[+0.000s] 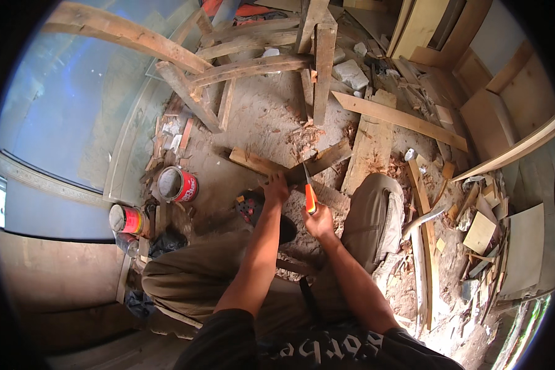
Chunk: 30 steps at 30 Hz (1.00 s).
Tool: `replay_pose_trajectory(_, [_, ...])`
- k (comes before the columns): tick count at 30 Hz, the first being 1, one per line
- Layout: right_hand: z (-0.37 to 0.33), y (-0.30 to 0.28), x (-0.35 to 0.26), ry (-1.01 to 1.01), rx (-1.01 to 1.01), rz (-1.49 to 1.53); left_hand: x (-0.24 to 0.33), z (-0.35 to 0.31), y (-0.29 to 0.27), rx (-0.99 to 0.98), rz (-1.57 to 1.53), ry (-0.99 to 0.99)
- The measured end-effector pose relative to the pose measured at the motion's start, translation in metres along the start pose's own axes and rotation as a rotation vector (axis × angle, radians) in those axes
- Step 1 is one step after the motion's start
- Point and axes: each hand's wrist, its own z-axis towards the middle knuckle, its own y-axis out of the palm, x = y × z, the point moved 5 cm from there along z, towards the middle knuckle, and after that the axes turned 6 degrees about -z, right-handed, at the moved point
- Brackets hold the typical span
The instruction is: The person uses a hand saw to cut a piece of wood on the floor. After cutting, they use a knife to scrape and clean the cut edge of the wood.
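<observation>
My right hand [319, 222] is wrapped round the orange handle [311, 200] of a hand saw. Its narrow blade [306, 171] points away from me and meets a dark wooden board [332, 156] low over the floor. Left of the saw, my left hand [276, 187] grips the near part of that board, fingers bent over its edge. A lighter wooden beam [250, 161] lies under or against the board; the hand hides where they meet. Below my left hand is a dark shoe [248, 206].
A wooden frame [324, 74] stands ahead. Two paint cans [188, 185] sit at left. A long plank [407, 120] and a wide board [370, 145] lie ahead right. Wood scraps [478, 233] are heaped at right, beside long strips [427, 246]. Wood shavings [305, 137] litter the dirt floor.
</observation>
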Motion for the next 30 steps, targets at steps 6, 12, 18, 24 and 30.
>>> replay_pose_trajectory(6, [0.0,-0.013,0.006,-0.093,-0.018,0.151,0.011,0.015,-0.045,0.042,0.124,0.026])
replay_pose_trajectory(12, [-0.009,0.02,0.035,0.005,-0.236,0.222,-0.063,0.0,-0.002,0.209,0.047,-0.014])
replay_pose_trajectory(18, [-0.013,-0.002,0.037,0.178,-0.278,0.216,-0.022,0.009,-0.021,0.153,0.041,0.09])
replay_pose_trajectory(24, [0.002,-0.022,0.028,0.032,-0.164,-0.098,-0.021,0.02,-0.014,-0.075,-0.104,-0.04])
replay_pose_trajectory(30, [0.02,-0.017,-0.019,0.019,-0.153,-0.174,-0.052,0.012,-0.015,0.018,-0.073,-0.03])
